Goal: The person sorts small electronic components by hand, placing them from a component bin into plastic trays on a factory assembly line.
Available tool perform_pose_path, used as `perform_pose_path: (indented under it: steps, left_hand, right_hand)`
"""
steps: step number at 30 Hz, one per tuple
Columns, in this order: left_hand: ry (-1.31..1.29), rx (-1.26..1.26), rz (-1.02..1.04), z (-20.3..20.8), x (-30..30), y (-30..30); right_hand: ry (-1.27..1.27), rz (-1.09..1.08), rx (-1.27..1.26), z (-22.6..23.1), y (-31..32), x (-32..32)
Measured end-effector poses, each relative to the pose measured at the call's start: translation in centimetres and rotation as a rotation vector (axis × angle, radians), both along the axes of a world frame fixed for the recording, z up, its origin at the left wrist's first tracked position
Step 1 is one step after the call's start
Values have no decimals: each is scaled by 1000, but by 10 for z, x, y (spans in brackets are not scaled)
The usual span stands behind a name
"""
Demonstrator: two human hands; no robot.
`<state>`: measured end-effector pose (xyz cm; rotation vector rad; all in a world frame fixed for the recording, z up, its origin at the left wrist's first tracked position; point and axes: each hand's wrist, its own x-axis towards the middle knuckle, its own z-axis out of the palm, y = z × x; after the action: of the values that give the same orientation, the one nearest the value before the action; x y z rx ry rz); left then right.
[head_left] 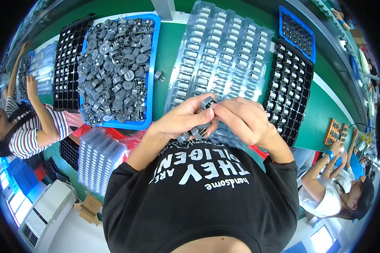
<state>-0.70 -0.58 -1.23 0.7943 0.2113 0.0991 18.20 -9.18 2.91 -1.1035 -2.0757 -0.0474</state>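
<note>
My left hand [179,120] is closed around several small grey round plastic parts. One grey part [207,102], with a hollow side showing, stands up between its thumb and forefinger; others poke out below the fingers. My right hand [242,120] is closed, thumb and fingertips pinched right against that upper part. What its fingertips hold, if anything, is hidden. Both hands meet in front of my chest, over the near edge of a clear plastic tray [178,69] with rows of small white-and-metal cylinders.
Left of the tray stands a blue bin [152,84] heaped with grey pronged parts [114,71]. One loose part [159,76] lies on the green table [166,46]. Black compartment trays [297,105] flank both sides. Stacked clear trays [98,162] sit at lower left. Co-workers work at both sides.
</note>
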Motion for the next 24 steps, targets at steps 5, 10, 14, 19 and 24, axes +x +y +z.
perform_pose_path:
  steps: [5,10,14,19,24]
  left_hand:
    - [1,52,15,-3,0,0]
    - [18,105,28,-4,0,-1]
    - [6,147,11,-5,2,-2]
    - [18,11,-11,-2,2,-5]
    - [31,65,-10,-5,3,-5]
  right_hand:
    - [-50,-2,53,3,0,0]
    - [-40,-12,65,-1,-2,-1]
    - [-21,-31,-48,3,-8,-1]
    - [-1,-16,-26,0,-9,0]
    - [-26,-25,-42,3,-10,0]
